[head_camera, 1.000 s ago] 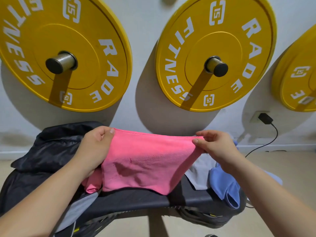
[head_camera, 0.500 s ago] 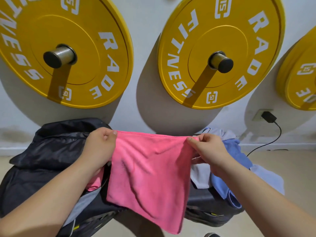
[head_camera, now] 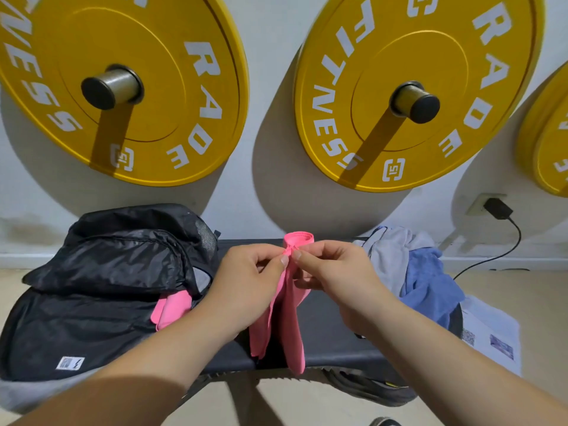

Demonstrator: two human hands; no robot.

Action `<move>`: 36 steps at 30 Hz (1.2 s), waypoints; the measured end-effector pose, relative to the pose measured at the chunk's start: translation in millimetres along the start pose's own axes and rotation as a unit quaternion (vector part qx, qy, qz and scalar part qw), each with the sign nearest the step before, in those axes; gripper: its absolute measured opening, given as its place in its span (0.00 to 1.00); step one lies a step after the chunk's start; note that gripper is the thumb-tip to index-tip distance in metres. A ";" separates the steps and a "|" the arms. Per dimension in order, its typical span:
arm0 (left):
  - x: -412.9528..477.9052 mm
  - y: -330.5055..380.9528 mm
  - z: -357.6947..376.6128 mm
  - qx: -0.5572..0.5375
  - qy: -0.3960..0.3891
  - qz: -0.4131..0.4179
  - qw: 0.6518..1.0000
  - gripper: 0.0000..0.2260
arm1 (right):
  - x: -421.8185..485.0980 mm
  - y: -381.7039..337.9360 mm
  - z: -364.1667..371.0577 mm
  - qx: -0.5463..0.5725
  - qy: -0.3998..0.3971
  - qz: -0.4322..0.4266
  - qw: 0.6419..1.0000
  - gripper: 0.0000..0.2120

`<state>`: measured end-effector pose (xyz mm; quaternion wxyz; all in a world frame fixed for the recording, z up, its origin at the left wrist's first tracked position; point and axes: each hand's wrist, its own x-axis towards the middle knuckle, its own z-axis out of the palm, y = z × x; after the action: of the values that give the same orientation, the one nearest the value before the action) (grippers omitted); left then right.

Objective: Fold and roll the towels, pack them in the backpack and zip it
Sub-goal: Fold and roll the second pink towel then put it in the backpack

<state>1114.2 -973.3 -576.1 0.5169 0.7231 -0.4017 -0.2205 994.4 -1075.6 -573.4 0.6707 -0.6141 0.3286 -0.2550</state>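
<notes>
Head view, looking down on the black bench (head_camera: pixel 335 345): the two hands meet above its middle. The left hand (head_camera: pixel 246 278) and right hand (head_camera: pixel 335 272) each pinch the top edge of the pink towel (head_camera: pixel 285 321) between thumb and forefinger, with their fingertips nearly touching. The towel hangs from that pinch, gathered into a narrow strip, and its lower end drapes over the bench's near edge. On the bench's left end lies the black backpack (head_camera: pixel 101 287), open, with another pink towel (head_camera: pixel 170 309) poking from its mouth. On the bench's right end a grey towel (head_camera: pixel 390 256) and a blue towel (head_camera: pixel 430 287) lie heaped together. Behind the bench, yellow weight plates (head_camera: pixel 61 87) hang on wall pegs. A dark shoe (head_camera: pixel 368 388) sits beneath the bench.
</notes>
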 end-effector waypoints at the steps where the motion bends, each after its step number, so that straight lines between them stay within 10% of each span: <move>1: -0.5 -0.4 -1.1 -0.004 -0.006 -0.006 1.000 0.09 | -0.9 -1.0 -0.3 0.005 -0.002 0.000 1.000 0.06; 10: -1.6 1.5 -5.1 0.001 0.010 -0.011 1.000 0.07 | -3.8 -11.6 -1.6 0.080 -0.104 0.080 0.988 0.18; 15: 8.4 3.4 -28.8 -0.062 -0.017 0.003 0.998 0.04 | 12.4 -10.0 -26.7 -0.078 0.037 -0.012 0.996 0.05; 18: 7.6 13.3 -42.7 -0.204 -0.081 -0.016 0.976 0.05 | 16.8 -0.4 -46.0 -0.006 -0.084 0.067 0.994 0.24; 22: 8.8 13.8 -48.9 -0.204 -0.076 -0.001 0.976 0.04 | 9.7 6.8 -45.8 0.037 -0.210 0.094 0.972 0.21; 36: 54.4 -7.9 -58.3 0.080 0.074 0.098 0.989 0.05 | 45.0 -16.6 -20.4 -0.047 0.092 -0.138 0.985 0.05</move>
<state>1191.4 -982.9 -556.7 0.5046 0.7335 -0.4479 -0.0822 1009.4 -1124.4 -563.3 0.5665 -0.6586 0.3122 -0.3847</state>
